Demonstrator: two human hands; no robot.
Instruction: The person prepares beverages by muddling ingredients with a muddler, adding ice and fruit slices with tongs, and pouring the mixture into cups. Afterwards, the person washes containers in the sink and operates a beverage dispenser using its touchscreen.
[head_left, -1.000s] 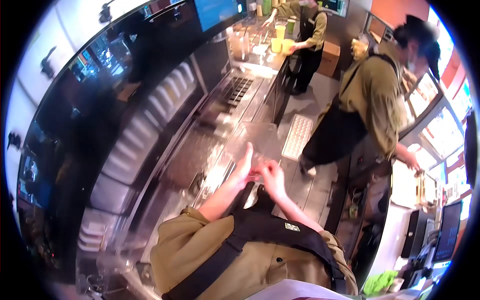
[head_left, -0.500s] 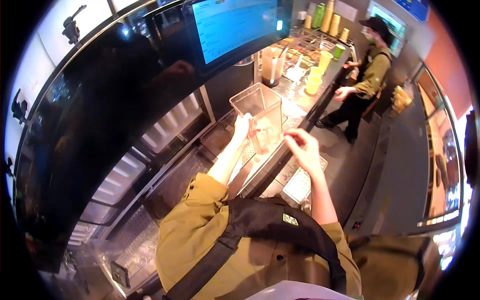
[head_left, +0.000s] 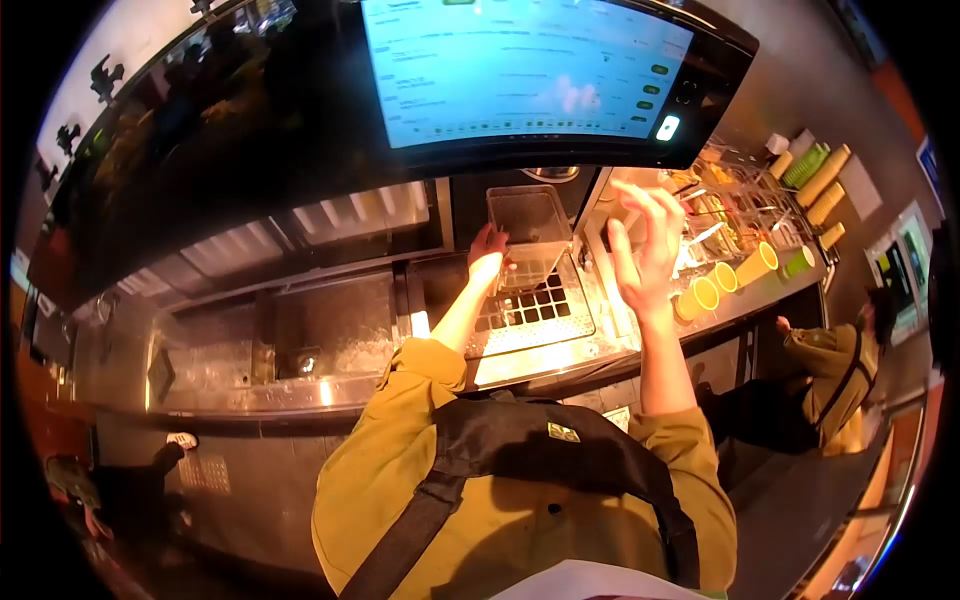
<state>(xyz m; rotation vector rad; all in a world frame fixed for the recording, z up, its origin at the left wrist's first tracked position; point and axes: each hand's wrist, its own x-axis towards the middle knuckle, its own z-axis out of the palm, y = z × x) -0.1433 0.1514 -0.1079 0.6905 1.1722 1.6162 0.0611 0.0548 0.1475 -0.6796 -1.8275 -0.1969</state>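
Observation:
My left hand (head_left: 489,255) grips the left side of a clear rectangular plastic container (head_left: 530,222), which it holds above a black grid (head_left: 530,305) in the metal counter. My right hand (head_left: 648,245) is raised to the right of the container, its fingers apart and nothing in them. Behind and above both hands hangs a large lit screen (head_left: 520,75). Several yellow cups (head_left: 697,298) stand on the counter to the right of my right hand.
Sunken metal basins (head_left: 335,325) lie to the left along the counter. A co-worker (head_left: 835,375) is at the lower right, and part of another person (head_left: 75,480) shows at the far left. A green cup (head_left: 798,262) and stacked cups (head_left: 825,177) stand at the right.
The view has swung to face the counter and screen. My left hand still holds the container, now over the grid. My right hand has moved up and away from it, fingers spread.

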